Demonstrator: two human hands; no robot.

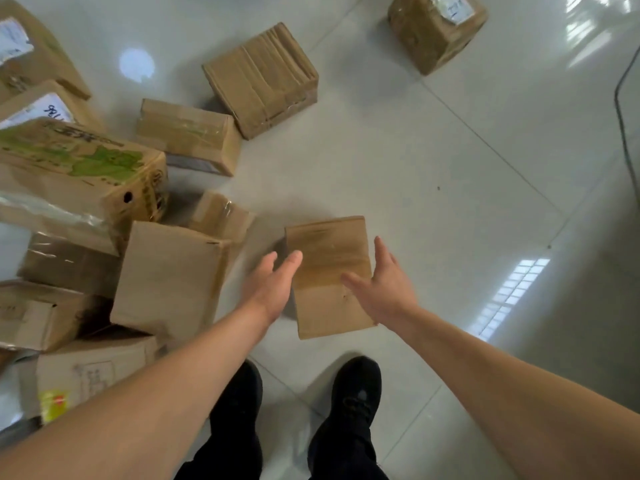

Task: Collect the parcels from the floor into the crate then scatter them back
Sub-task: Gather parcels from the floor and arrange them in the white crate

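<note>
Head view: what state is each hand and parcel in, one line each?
plain parcel: closed, on the floor, ungripped.
left hand: open, at its left edge.
right hand: open, over its right edge.
green-printed box: closed, amid the pile.
labelled parcel: closed, standing alone.

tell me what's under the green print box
Below the near edge of the green print box a taped brown box shows, seemingly bearing it. The rest beneath is covered; what else lies there cannot be told.
</note>
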